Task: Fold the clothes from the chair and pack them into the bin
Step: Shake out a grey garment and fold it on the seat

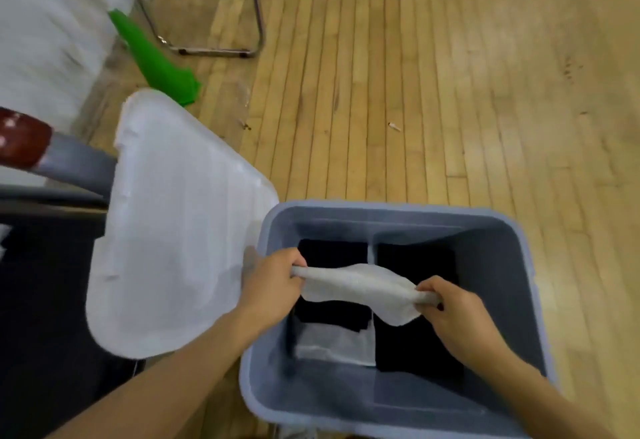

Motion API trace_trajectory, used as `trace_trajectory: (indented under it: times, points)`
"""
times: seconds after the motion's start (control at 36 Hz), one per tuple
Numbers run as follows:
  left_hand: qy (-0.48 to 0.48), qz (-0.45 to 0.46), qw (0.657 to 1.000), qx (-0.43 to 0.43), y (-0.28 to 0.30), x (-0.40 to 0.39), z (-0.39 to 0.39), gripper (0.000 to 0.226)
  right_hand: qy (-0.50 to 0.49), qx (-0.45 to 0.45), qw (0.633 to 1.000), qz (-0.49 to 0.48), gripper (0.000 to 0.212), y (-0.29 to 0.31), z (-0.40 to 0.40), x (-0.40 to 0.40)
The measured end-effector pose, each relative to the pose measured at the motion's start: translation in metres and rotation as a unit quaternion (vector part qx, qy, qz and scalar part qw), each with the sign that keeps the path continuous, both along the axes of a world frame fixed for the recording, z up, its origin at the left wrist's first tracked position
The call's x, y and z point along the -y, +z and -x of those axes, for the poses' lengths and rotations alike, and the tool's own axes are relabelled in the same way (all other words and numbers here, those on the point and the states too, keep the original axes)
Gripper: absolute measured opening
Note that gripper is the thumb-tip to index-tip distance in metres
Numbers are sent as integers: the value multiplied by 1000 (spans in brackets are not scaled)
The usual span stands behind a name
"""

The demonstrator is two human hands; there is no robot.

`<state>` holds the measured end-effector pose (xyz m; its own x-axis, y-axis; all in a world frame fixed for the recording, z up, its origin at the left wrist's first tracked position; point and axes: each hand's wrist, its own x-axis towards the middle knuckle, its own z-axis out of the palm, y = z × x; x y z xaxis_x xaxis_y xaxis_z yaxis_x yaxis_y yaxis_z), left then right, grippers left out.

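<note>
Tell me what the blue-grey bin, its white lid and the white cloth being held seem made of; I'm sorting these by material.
Blue-grey rectangular bin: likely moulded plastic, with smooth walls, rounded corners and a dull sheen.
White lid leaning beside the bin: probably plastic too, rigid with moulded ridges, slightly translucent.
White folded cloth: soft fabric, sagging between the left hand and right hand; the weave is too blurred to tell.

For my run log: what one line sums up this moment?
step: packing | left hand: grips cloth | right hand: grips cloth | cloth: over bin | bin: dark clothes inside
</note>
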<state>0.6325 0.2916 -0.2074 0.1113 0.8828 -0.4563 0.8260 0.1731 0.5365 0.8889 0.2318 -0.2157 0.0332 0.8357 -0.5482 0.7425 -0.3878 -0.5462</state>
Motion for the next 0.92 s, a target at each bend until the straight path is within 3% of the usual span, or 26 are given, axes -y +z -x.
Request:
trace_trajectory:
  times: [0.14, 0.33, 0.42, 0.53, 0.81, 0.92]
  points:
    - [13, 42, 999, -23, -67, 33, 12, 23, 15, -7, 998, 63, 11, -64, 14, 26]
    - [-30, 168, 983, -67, -100, 95, 33, 33, 108, 0, 977, 187, 9, -95, 27, 72]
    - [-73, 221, 968, -93, -104, 120, 39, 31, 165, 14, 956, 241, 19, -98, 34, 85]
    - [-145, 244, 953, -107, -104, 132, 40, 21, 190, 19, 950, 249, 26, -102, 38, 90]
    - [-179, 252, 939, -152, -110, 122, 34, 24, 175, 30, 957, 228, 32, -123, 41, 89]
    - [-175, 277, 931, -159, -125, 109, 31, 23, 196, 44, 953, 227, 25, -138, 42, 85]
